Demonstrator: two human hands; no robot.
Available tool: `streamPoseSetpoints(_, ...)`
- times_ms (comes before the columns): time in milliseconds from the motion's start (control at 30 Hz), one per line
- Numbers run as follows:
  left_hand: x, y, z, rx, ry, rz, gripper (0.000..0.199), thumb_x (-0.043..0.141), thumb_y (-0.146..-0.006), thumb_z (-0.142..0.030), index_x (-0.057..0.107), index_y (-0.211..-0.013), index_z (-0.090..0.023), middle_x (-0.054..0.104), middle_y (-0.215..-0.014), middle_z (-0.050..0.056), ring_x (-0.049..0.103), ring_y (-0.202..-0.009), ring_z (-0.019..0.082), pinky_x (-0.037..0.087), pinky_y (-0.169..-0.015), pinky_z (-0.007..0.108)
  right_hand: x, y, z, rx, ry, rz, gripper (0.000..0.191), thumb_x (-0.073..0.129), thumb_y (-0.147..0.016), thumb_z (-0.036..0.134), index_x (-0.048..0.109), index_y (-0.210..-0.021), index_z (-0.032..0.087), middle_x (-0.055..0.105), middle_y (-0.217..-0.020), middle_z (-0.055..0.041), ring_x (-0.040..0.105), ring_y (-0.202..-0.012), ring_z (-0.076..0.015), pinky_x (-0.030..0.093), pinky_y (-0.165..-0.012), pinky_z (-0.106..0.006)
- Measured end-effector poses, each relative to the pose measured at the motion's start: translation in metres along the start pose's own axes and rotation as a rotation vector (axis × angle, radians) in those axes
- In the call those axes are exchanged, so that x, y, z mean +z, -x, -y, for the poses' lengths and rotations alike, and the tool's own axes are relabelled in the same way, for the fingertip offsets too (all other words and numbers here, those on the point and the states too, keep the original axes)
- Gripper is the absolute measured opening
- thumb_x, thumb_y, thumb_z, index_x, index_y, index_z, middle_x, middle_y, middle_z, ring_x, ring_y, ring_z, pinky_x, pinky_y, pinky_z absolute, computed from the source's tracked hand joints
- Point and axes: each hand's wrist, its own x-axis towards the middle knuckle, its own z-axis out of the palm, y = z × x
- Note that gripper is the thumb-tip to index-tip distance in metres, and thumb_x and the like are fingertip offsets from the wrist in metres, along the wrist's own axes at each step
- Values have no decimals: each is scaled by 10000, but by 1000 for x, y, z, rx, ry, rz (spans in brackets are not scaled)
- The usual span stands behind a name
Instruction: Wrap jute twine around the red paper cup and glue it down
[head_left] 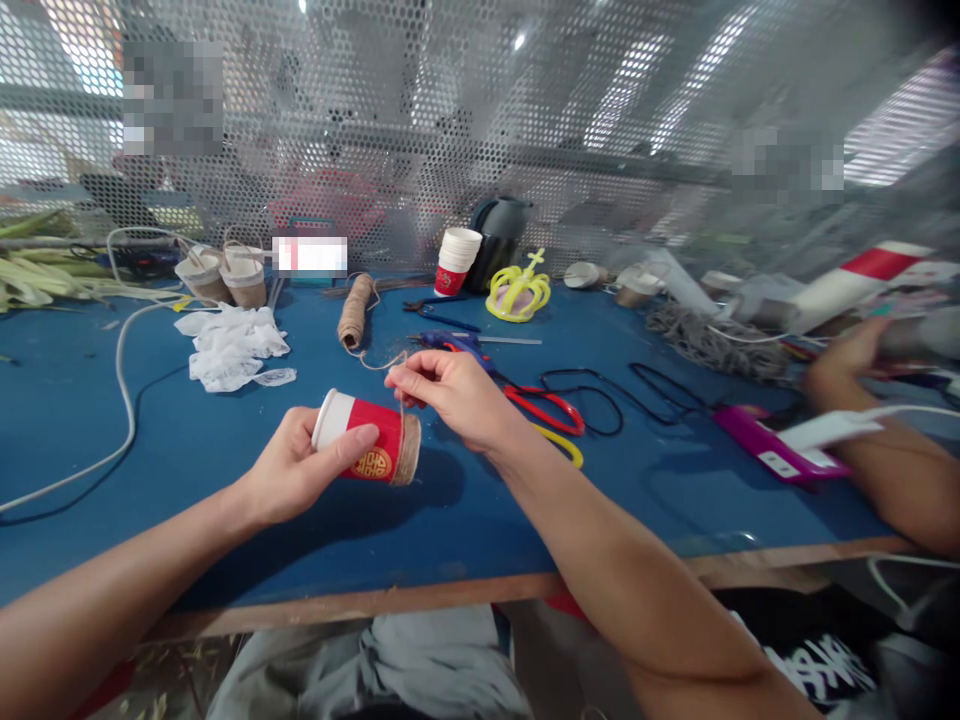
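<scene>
Cup [381,428] in left hand [296,468], gold emblem [372,463], twine [408,450]

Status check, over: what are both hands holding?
Left hand: gripping red-and-white cup, sideways. Right hand: pinching twine, wrapped around cup's base end. Blue glue gun lying beyond right hand.

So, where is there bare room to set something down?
Blue tabletop between curved white cable, crumpled white plastic and left hand; also between right forearm and purple-white box. Crowded: beyond right hand, around blue glue gun.
</scene>
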Motion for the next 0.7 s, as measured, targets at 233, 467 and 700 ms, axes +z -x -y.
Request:
streamPoseSetpoints(233,-1,1,-2,25,-61,-10,339,588,-683,-403,494,-468,-157,360,-444,-44,256,-433,64,259,-397,200,-1,0,1,-20,1,-8,150,630,-712,285,616,-650,149,580,-580,18,510,-528,-76,438,-582,-248)
streamPoseSetpoints(467,1,-2,-3,-26,-26,-8,305,606,-658,-416,540,-516,-154,413,-455,-43,302,-433,67,297,-413,196,-5,1,5,-71,3,-73,153,636,-710,296,611,-650,157,586,-602,18,493,-524,-71,433,-577,-246)
streamPoseSetpoints(700,0,-1,-3,-15,-3,19,286,596,-685,-373,536,-517,-150,420,-457,-42,304,-433,62,306,-418,188,-5,1,5,-54,28,-60,153,630,-718,287,610,-646,154,582,-592,17,501,-526,-73,435,-570,-244)
